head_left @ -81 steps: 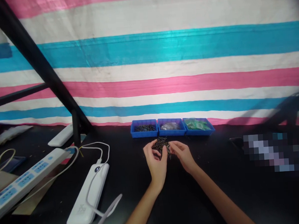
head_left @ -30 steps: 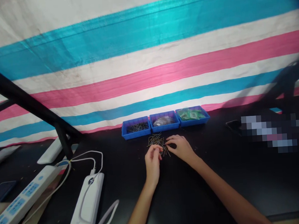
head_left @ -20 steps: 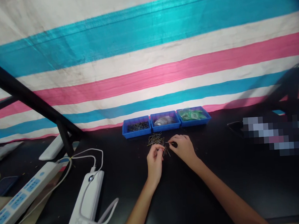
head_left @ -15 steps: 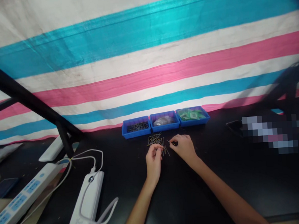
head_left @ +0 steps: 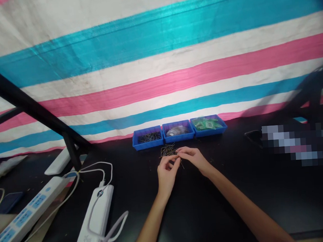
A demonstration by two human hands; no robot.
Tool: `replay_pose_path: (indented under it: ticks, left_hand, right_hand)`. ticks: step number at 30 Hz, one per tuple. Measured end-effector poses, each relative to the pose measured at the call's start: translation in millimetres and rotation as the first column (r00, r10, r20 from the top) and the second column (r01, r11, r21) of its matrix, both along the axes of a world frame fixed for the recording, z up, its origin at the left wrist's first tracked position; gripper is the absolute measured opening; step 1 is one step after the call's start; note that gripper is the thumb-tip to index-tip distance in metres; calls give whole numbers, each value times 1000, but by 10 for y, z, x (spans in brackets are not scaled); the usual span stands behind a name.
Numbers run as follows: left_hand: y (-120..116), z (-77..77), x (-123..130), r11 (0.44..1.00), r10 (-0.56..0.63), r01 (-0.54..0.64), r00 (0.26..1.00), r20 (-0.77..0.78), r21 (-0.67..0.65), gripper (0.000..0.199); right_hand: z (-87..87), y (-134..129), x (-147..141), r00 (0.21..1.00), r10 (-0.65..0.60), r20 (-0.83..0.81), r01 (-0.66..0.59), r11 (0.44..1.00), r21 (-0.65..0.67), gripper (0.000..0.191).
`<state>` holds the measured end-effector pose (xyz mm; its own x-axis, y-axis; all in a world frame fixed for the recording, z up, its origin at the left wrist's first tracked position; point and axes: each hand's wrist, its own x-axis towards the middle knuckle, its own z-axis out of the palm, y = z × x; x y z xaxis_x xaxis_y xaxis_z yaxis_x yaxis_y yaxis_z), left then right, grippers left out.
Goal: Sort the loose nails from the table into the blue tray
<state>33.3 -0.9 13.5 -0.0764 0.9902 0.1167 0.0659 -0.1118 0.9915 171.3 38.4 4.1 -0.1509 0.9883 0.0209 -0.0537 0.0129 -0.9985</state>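
Note:
My left hand (head_left: pixel 166 171) and my right hand (head_left: pixel 194 158) meet fingertip to fingertip over the black table. Both are closed in a pinch, and what lies between the fingertips is too small and covered to make out. Just behind the left fingers lies a loose pile of thin metal pins (head_left: pixel 167 150), like long nails or screws, brass and silver in tone. One pin (head_left: pixel 183 165) pokes out below the hands. More dark pins (head_left: pixel 149 137) fill the left blue tray (head_left: pixel 148 145) beyond the pile.
A middle blue tray (head_left: pixel 179 137) holds clear plastic bags, and a right blue tray (head_left: pixel 210 132) holds green packets. Left are a white power bank (head_left: pixel 93 220) with a looped cable and a power strip (head_left: pixel 27 213). Black metal legs (head_left: pixel 40 113) stand before a striped sheet (head_left: pixel 159 88).
My right hand has moved left with the thin metal pin it was pinching, up to my left fingertips. My left thumb has shifted slightly to the right.

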Motion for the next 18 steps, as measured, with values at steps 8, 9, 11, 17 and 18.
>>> replay_pose_path:
  ticks: [8, 9, 11, 17, 18]
  left_hand:
    - [6, -44, -15, 1000, -4, 5, 999, 40, -19, 21]
    - [5, -46, -11, 1000, -9, 11, 999, 44, -29, 21]
    - [1, -44, 0, 998, -24, 26, 999, 49, -52, 20]
    - [-10, -9, 17, 996, 16, -8, 996, 88, -90, 21]
    - [-9, -2, 11, 996, 35, -27, 995, 93, -87, 21]
  right_hand:
    - [31, -31, -10, 995, 57, -80, -62, 996, -65, 18]
    - [48, -38, -12, 995, 60, -82, -66, 995, -71, 18]
    - [85, -54, -20, 995, 68, -74, -74, 994, -76, 18]
    - [156, -84, -60, 999, 35, -9, -36, 998, -55, 24]
    - [155, -83, -62, 1000, 23, -8, -24, 999, -47, 24]
